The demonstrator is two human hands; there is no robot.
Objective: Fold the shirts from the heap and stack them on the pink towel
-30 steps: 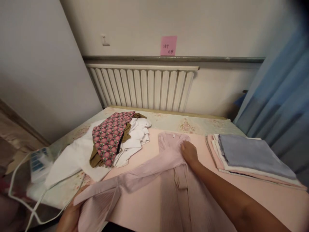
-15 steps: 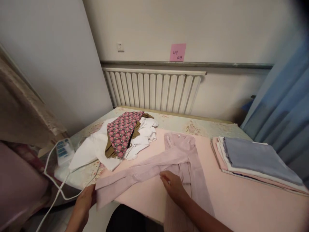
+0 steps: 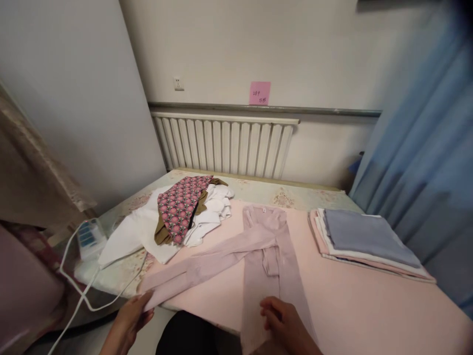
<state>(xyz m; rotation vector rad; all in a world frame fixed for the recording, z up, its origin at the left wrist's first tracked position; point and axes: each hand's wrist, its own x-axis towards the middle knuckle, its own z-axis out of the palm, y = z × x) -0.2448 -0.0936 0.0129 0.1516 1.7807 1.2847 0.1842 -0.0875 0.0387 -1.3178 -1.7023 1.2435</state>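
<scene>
A pale mauve long-sleeved top (image 3: 254,291) lies on the pink cloth, collar away from me, its body partly folded inward. One sleeve stretches across to the left, past the table's near edge. My left hand (image 3: 129,315) is closed on the cuff end of that sleeve, thumb above and fingers below. Over the lower body of the top is my right hand (image 3: 283,320), its fingers loosely curled and slightly apart, with nothing seen in them. Whether it touches the fabric I cannot tell.
A heap of white clothes (image 3: 142,229) with a pink-patterned garment (image 3: 181,204) lies at the left. Folded clothes (image 3: 369,236) are stacked at the right. A white cable (image 3: 76,283) runs by a power strip (image 3: 88,239). Behind stands a radiator (image 3: 225,145).
My right hand has left the sleeve's underside and moved nearer to me, over the top's body. My left hand now shows its thumb over the cuff. The whole view has shifted slightly.
</scene>
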